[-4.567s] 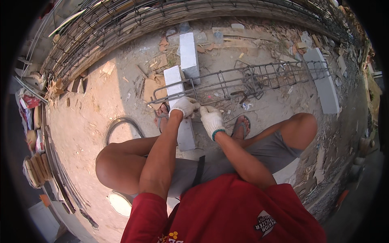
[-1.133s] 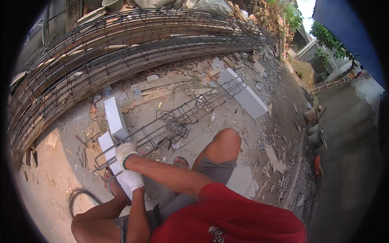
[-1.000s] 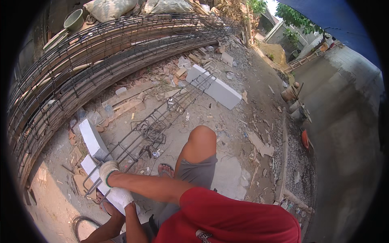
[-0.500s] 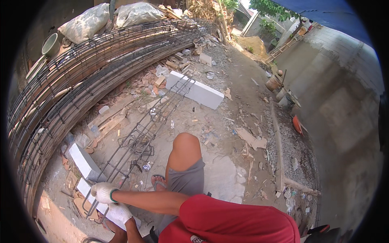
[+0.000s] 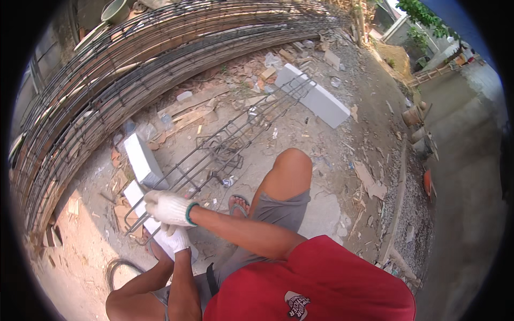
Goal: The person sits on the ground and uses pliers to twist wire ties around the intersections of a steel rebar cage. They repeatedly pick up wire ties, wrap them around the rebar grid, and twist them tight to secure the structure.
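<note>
Squatting over dirt ground, person in a red shirt and grey shorts works at the near end of a long rebar cage, both hands in white knit gloves. Right hand, glove with green cuff, lies on top of the cage's near end, fingers curled around a bar there. Left hand sits just below and touching the right one, fingers wrapped shut, but what they pinch is hidden under the right glove, cannot tell. Cage runs diagonally from the hands up toward the upper right; its near end rests across two pale concrete blocks lying side by side, its far end rests on another long concrete block. Several loose stirrups bunch together around the cage's middle. Right knee is bent up just right of the cage, a foot in a sandal beside it near the cage. Big curved stacks of rebar mesh fill the upper left behind the blocks. Broken brick and wood scraps litter the ground around the cage. Coil of wire lies on the ground at lower left, near the left knee.
</note>
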### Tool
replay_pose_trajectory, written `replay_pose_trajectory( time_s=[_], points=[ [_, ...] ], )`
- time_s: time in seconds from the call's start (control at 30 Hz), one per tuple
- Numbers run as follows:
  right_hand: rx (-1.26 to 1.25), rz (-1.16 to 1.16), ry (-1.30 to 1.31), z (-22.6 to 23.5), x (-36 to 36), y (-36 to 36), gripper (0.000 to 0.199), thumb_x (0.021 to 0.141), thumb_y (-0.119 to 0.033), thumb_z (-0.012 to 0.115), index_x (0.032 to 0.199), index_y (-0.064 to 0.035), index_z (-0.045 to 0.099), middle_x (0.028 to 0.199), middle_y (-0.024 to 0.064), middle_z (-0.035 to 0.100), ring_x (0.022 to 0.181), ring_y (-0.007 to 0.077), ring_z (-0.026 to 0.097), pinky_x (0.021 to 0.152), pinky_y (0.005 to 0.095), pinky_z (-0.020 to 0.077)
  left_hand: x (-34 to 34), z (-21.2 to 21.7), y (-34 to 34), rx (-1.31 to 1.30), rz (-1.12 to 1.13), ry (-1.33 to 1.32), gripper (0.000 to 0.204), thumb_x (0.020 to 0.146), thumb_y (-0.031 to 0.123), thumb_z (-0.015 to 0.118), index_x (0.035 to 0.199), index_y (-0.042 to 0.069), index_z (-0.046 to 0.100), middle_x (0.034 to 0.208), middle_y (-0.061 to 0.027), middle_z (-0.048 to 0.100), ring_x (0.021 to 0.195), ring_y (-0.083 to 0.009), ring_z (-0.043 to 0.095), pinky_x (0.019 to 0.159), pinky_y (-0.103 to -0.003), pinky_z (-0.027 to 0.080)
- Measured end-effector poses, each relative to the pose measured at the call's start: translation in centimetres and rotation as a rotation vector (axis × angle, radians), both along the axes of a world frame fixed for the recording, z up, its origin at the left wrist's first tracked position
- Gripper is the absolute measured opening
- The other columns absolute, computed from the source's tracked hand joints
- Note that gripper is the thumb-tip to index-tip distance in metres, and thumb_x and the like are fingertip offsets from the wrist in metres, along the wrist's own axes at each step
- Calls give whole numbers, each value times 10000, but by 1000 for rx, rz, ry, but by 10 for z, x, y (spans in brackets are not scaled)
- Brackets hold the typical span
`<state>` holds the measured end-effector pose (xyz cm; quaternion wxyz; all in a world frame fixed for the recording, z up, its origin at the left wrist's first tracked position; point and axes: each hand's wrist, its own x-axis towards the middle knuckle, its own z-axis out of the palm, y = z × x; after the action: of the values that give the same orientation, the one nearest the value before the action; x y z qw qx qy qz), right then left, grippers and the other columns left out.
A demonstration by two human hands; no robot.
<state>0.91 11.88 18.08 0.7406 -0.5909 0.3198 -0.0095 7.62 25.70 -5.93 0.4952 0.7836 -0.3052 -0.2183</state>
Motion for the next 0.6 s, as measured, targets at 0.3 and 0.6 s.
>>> replay_pose_trajectory(
  time_s=[0.3,0.6],
  points=[
    [-542,-50,516,-140,-21,27,428,962,-459,653,1193,-118,769,1191,195,756,1126,392,713,961,483,557,1,45,-6,216,-37,-443,163,960,143,648,1088,85,731,992,-185,751,886,-378,743,760,-449,578],
    [-217,-411,367,-209,-21,63,411,997,-351,595,1202,-22,733,1123,251,748,1059,434,705,909,461,541,49,74,-26,409,-159,360,280,984,246,677,1100,10,773,789,-105,756,566,-196,716,496,-351,559]
  ],
)
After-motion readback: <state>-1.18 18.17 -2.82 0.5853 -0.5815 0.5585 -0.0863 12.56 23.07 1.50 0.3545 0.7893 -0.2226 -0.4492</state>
